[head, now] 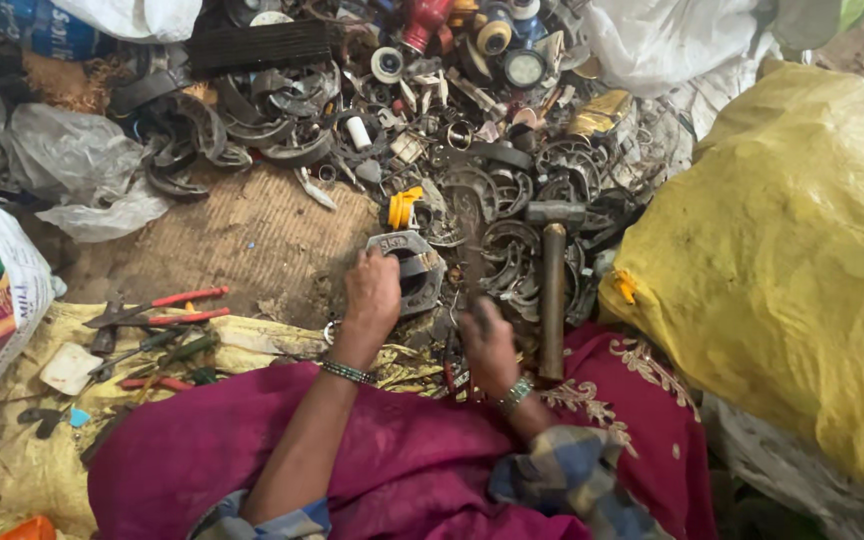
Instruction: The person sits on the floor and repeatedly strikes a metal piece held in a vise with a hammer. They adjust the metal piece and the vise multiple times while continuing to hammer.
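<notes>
head view: left hand [372, 290] grips grey metal housing [407, 268] beside hammer [552, 285].

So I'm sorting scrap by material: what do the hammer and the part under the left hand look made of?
Hammer: dull grey metal head, brown handle, probably wood by its matte look. Part under the left hand: grey cast metal seemingly, worn and dirty.

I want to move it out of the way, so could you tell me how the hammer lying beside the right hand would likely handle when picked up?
The hammer would probably feel head-heavy: a blocky metal head sits on a long wooden handle. It looks stiff, not fragile. The round handle may roll a little on the uneven scrap metal pile it rests on, though the head should check that.
</notes>
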